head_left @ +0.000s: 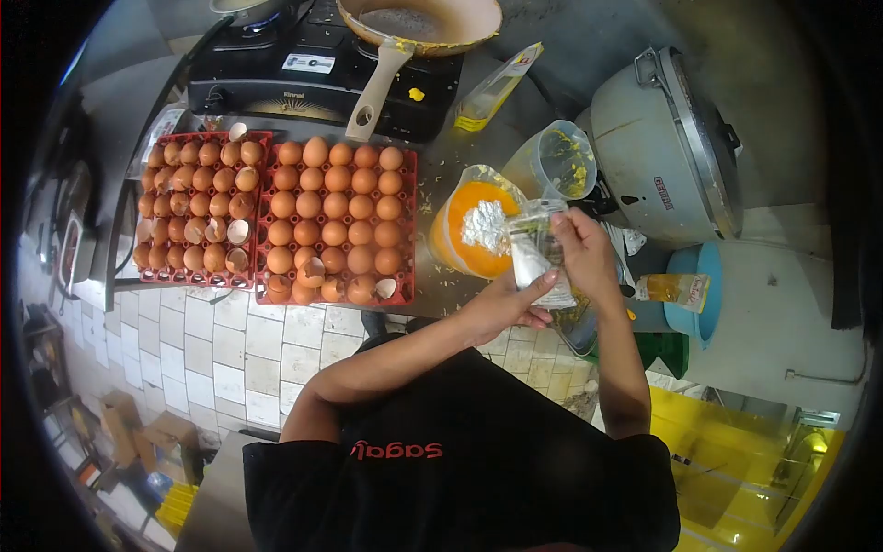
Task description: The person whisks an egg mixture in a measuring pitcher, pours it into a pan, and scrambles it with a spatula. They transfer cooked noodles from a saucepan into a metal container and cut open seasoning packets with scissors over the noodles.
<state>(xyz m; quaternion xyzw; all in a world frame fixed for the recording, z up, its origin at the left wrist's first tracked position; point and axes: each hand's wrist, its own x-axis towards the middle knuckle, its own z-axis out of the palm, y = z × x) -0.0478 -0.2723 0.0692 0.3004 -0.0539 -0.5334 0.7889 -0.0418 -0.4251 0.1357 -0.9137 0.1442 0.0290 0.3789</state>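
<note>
Packet [531, 264] of white stuff, gripped by both hands over the near-right edge of a clear container [440, 243]. Right hand [589, 250] pinches the upper part, thumb on top; left hand [501, 308] clasps the lower end, thumb across it. Container has orange liquid [478, 192] with a lumpy white heap [484, 230] on top. Just behind it on the desk [443, 158]: second clear container [541, 171], yellow residue inside. Left: red tray [411, 195], mostly whole eggs [336, 204], some broken shells in its near row; beside it, another red tray [249, 283] with many opened shells [238, 232]. Far side: stove [262, 99] carrying a pan [478, 20]. Right: big lidded cooker [630, 152].
</note>
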